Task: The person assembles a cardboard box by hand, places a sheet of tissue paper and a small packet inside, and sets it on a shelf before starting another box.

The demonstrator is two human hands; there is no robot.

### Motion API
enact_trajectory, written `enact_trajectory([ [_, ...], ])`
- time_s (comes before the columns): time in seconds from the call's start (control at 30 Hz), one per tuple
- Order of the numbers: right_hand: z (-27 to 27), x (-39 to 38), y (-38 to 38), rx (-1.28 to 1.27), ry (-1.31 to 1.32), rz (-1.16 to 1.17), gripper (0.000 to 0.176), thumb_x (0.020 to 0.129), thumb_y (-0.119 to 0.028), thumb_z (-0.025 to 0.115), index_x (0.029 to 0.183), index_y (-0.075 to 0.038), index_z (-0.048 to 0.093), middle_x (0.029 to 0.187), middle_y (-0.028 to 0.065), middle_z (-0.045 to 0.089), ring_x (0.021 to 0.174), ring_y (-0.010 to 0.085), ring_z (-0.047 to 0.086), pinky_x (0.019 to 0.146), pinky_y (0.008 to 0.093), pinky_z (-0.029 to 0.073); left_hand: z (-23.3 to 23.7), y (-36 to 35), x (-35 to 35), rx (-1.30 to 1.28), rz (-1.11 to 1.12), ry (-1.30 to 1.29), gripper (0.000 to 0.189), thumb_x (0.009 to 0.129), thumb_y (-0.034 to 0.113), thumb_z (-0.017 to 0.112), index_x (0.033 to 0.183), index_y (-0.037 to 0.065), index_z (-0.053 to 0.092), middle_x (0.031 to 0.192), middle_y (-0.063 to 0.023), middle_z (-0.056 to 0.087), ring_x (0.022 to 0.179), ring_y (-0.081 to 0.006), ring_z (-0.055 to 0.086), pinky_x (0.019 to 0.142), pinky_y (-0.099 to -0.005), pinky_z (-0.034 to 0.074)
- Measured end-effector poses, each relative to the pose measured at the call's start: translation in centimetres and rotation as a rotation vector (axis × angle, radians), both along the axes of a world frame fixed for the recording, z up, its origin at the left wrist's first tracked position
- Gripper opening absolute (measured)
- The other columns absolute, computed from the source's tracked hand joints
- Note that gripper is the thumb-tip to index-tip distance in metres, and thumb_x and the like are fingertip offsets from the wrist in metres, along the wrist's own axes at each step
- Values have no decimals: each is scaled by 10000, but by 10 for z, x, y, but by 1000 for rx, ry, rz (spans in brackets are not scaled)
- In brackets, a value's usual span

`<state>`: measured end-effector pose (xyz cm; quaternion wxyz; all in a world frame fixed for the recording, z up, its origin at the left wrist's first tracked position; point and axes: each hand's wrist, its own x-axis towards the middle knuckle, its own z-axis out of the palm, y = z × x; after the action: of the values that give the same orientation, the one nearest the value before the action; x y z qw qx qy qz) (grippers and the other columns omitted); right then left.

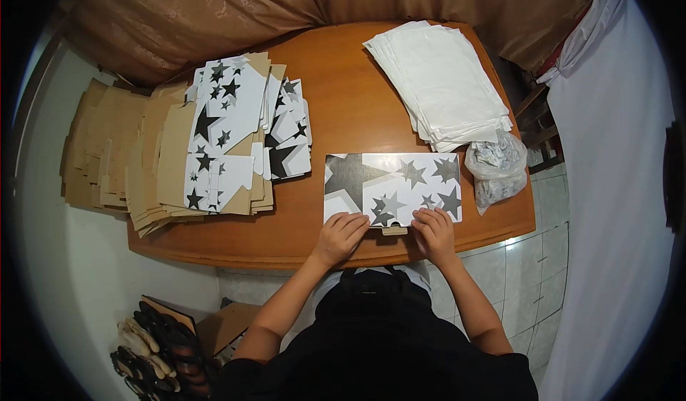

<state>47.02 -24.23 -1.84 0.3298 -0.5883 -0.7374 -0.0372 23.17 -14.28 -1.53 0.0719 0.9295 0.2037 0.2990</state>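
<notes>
Fingers of the left hand [343, 236] lie over the near edge of the star-printed box [389, 176], toward its left corner, and those of the right hand [434, 234] lie on the same edge, toward the right corner. From where I stand the thumbs are hard to make out, so I can't tell whether either hand has closed on the cardboard or just rests against it. The box sits right of centre in the frame, on the wooden table [343, 126], its long side facing the person. Between the hands a small tan tab [394, 230] pokes out below a dark notch; the rest of that front side is hidden.

Over at the left of the frame is a spread of flattened cardboard [164, 151], plain brown mostly, with star-printed pieces on top; they overlap so much that I can't count them. White sheets [446, 79] lie in an uneven pile at upper right, and touching its lower corner is a clear plastic bag [494, 172], its crumpled contents unclear to me. Footwear [161, 351] crowds the lower left, partly cut off by the dark rim of the view. Brown curtain [214, 8] runs along the top, cut off there too.
</notes>
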Motion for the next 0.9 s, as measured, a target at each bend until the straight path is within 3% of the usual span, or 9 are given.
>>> enact_trajectory([
  [0.1, 15, -5, -1, -86, -29, 36, 200, 709, -131, 672, 899, -155, 616, 1087, 20, 597, 1050, 219, 547, 945, 471, 350, 0, -6, 4, -14, 28, 21, 209, 720, 148, 682, 920, 100, 644, 1031, -41, 607, 1003, -224, 567, 856, -407, 434],
  [0.3, -1, -11, -3, 9, -145, 56, 176, 710, -208, 662, 879, -222, 618, 1085, 6, 591, 1056, 200, 535, 957, 511, 316, -1, -19, 24, -32, -13, -22, 188, 719, 198, 707, 886, 145, 640, 1032, -34, 585, 1051, -248, 530, 920, -459, 385],
  [0.6, -1, -12, -6, 87, -176, 73, 189, 733, -146, 661, 905, -214, 625, 1019, -1, 620, 995, 188, 566, 952, 535, 353, -1, -22, 34, -120, 34, -60, 138, 736, 153, 682, 849, 103, 620, 1011, -41, 586, 1046, -250, 532, 917, -456, 370],
  [0.9, -9, -15, -4, 153, -228, 33, 126, 766, -186, 634, 891, -178, 639, 997, 2, 627, 984, 186, 567, 944, 531, 361, -13, -18, 31, 86, -1, -51, 162, 715, 179, 681, 863, 136, 632, 1002, -17, 590, 1043, -236, 547, 893, -459, 378],
])
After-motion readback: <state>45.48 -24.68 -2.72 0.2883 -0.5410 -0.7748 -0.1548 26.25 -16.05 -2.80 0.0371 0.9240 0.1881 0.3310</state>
